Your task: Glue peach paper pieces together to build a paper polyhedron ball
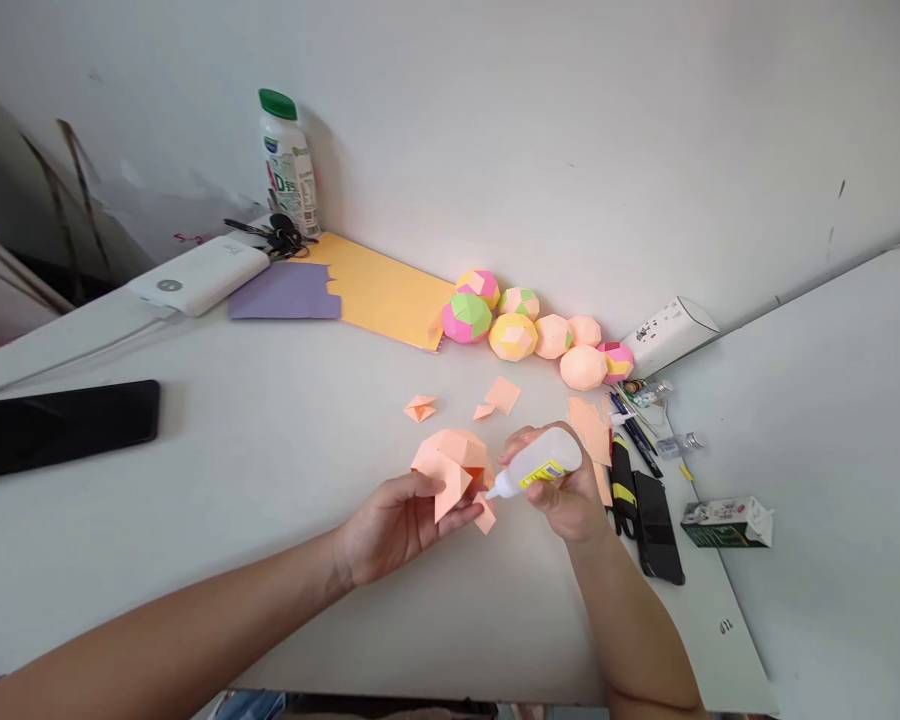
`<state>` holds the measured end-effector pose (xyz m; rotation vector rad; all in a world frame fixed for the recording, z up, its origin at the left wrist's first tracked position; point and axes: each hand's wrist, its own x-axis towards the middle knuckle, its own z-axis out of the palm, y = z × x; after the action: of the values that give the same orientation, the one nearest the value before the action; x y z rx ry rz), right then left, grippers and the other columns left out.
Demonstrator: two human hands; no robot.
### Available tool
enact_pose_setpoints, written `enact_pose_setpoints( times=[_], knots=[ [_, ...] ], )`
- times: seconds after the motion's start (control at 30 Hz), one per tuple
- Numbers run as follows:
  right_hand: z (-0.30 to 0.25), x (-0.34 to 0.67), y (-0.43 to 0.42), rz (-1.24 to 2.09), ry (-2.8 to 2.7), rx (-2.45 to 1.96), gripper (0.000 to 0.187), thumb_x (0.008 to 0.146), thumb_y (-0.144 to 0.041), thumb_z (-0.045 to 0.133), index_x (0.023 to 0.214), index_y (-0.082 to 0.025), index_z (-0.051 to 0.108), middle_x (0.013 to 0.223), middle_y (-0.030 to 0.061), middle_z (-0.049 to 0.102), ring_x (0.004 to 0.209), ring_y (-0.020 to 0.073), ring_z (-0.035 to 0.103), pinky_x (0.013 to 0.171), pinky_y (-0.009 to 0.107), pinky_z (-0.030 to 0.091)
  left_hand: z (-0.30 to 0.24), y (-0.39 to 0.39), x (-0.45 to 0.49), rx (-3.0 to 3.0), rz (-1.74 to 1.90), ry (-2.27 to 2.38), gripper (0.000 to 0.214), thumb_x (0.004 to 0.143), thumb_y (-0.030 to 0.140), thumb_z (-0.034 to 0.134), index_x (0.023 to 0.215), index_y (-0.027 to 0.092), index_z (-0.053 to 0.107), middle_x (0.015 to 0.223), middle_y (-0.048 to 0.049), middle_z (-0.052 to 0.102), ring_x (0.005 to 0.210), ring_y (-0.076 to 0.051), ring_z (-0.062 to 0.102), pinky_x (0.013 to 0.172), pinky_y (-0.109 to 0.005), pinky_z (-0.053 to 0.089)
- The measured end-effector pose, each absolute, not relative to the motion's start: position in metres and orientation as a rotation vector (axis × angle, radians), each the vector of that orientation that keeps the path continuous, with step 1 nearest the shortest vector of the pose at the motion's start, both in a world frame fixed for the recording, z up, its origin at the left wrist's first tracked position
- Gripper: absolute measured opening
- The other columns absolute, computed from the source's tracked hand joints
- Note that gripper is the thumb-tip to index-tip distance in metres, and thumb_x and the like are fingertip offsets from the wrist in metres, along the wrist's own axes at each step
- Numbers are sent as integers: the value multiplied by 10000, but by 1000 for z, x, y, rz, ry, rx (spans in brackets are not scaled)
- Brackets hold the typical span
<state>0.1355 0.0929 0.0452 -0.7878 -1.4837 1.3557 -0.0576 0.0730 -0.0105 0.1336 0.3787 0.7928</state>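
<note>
Pinches paper shell [454,450] in left hand [386,525]. Grips glue bottle [536,465] in right hand [574,505], right of shell, slanting its length toward shell.

Wall [495,120]: I get it soft grey and fairly even, darker at far left.
Green-capped bottle [289,165]: its soft shadow spreads rightward on the wall, so I read light from the left.
Tabletop [270,450]: pale, diffuse, greyer towards the near edge.
White squeeze bottle [532,462]: crisp outline, print too small for me.
Left forearm [217,620]: stretched towards the corner.
</note>
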Motion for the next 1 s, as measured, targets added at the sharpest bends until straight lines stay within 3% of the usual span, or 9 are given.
enact_pose_setpoints(
  times=[0.27, 0.5, 0.8, 1.0],
  knots=[
    [45, 137, 92, 1367, -1475, -742, 281, 745, -310, 773, 968, -269, 606, 869, 22, 711, 686, 185, 653, 593, 339, 535, -10, 73, -57, 147, 794, 360, 329, 820, 61, 484, 1076, 46, 690, 1027, -117, 717, 964, -203, 664, 972, -352, 531],
    [50, 135, 92, 1369, -1488, -728, 251, 739, -282, 783, 884, -235, 583, 844, 19, 704, 670, 174, 651, 600, 328, 512, -10, 73, -58, 152, 798, 358, 324, 810, 68, 500, 1070, 35, 691, 1030, -124, 714, 977, -212, 658, 969, -355, 533],
    [52, 136, 91, 1357, -1489, -801, 317, 712, -362, 793, 849, -233, 538, 842, 27, 704, 677, 188, 658, 590, 334, 514, -10, 73, -58, 133, 803, 360, 325, 811, 62, 495, 1067, 50, 693, 1036, -116, 713, 997, -210, 651, 968, -356, 532],
    [48, 139, 96, 1442, -1431, -880, 331, 704, -410, 784, 911, -239, 591, 828, 28, 701, 680, 195, 641, 592, 342, 509, -13, 73, -58, 192, 785, 334, 347, 821, 84, 490, 1114, 53, 674, 1051, -125, 714, 1017, -214, 652, 968, -340, 522]
  ],
)
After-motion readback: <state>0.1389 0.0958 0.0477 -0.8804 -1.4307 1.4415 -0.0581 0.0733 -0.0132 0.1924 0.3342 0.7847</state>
